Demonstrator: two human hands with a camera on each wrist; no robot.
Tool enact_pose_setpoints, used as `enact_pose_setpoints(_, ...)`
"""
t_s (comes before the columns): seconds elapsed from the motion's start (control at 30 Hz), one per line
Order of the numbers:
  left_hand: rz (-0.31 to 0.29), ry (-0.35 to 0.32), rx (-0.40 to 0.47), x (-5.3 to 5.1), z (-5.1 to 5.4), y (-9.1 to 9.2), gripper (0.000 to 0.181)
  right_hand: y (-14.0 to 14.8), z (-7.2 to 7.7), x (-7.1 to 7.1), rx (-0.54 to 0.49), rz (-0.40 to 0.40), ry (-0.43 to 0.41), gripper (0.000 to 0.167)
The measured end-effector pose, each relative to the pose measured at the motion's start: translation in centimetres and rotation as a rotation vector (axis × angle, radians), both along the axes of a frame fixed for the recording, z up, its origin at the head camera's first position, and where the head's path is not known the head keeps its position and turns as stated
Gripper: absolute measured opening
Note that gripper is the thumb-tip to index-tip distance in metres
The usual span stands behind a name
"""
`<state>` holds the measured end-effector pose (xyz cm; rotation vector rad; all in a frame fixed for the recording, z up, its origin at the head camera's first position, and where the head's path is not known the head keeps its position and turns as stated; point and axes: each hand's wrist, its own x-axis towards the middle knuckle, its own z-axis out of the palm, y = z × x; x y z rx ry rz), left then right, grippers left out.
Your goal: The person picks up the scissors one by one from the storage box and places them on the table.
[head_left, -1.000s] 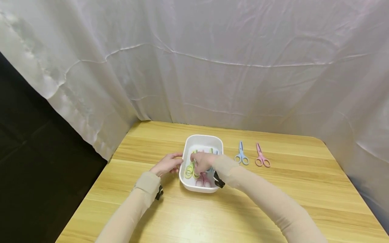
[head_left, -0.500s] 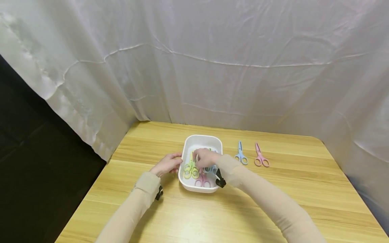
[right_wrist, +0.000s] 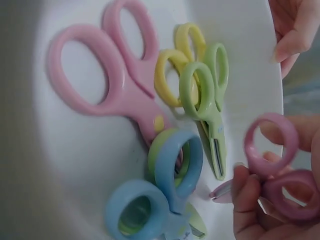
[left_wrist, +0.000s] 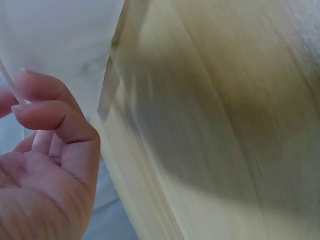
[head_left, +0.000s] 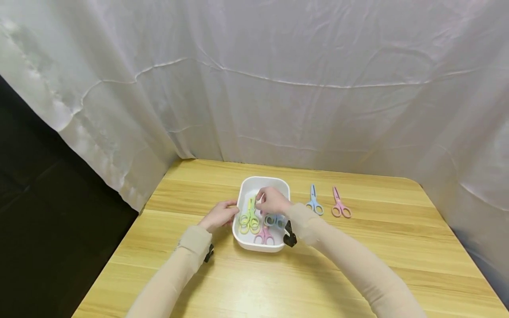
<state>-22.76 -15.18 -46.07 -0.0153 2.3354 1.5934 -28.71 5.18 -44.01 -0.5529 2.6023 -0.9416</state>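
Slightly farther right than in the earlier frames, the right hand reaches over the white tray, its fingers pinching held pink scissors. The left hand grips the tray's left rim. Rightward on the desk lie loose blue scissors and loose pink scissors. In the tray: yellow scissors and green scissors left, tray pink scissors near, blue scissors right.

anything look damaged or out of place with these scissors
Nothing looks damaged or spilled. The only untidy bit: in the white tray, blue scissors lie atop a green pair, and light green scissors overlap a yellow pair, stacked rather than laid apart.
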Motion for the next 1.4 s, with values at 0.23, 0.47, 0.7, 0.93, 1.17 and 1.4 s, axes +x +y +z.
enact_pose_setpoints(0.23,0.032,0.046,-0.015,0.2,0.3,0.7,0.055,0.5,-0.6,-0.1,-0.21,-0.148,-0.045,0.026)
enact_pose_setpoints(0.47,0.069,0.075,-0.135,0.0,-0.2,1.3,0.054,0.8,-1.2,-0.2,-0.408,-0.267,-0.072,0.041)
enact_pose_setpoints(0.7,0.068,0.144,-0.218,-0.5,-1.1,1.5,0.05,1.0,-1.0,0.2,-0.547,-0.396,-0.173,0.065)
enact_pose_setpoints(0.93,0.079,0.147,-0.275,-0.6,-1.5,1.9,0.052,1.4,-1.1,0.4,-0.605,-0.474,-0.214,0.072)
enact_pose_setpoints(1.17,0.075,0.123,-0.318,-0.7,-1.6,2.2,0.053,1.9,-1.4,0.3,-0.793,-0.501,-0.274,0.073)
enact_pose_setpoints(1.4,0.06,0.129,-0.366,-0.8,-1.6,2.6,0.048,2.6,-1.7,0.6,-0.832,-0.491,-0.312,0.067)
